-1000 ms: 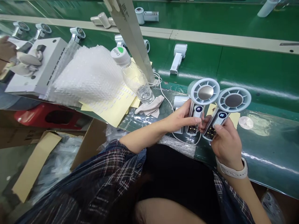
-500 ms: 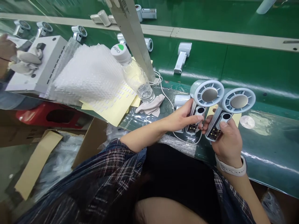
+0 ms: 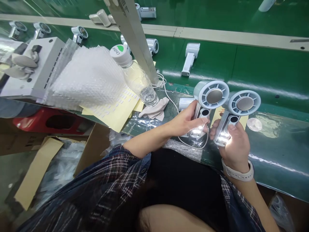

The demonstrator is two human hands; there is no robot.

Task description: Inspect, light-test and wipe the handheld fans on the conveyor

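Note:
My left hand (image 3: 190,120) is wrapped round the handle of a light blue handheld fan (image 3: 213,95), its thumb lying across the handle below a dark round spot. Beside it, my right hand (image 3: 235,141) grips a second handheld fan (image 3: 244,103), the thumb pressed on its handle. Both fan heads tilt up toward me, each with a silver disc in the middle. White light glows from the lower part of both handles. Partly hidden behind my left hand, another pale blue fan (image 3: 185,103) lies on the bench, with a white cable (image 3: 169,96) near it.
A clear bottle (image 3: 137,77) stands on a cloth (image 3: 155,109) left of my hands, by yellow label sheets (image 3: 116,112) and bubble wrap (image 3: 89,77). A metal post (image 3: 137,42) rises behind. More fans (image 3: 190,58) lie on the green surface. An open carton (image 3: 84,154) sits below left.
The lower parts of both handles, dark before, now shine white. Both fans stay in my hands, nearly in place. A co-worker's hand at the far left has gone out of view.

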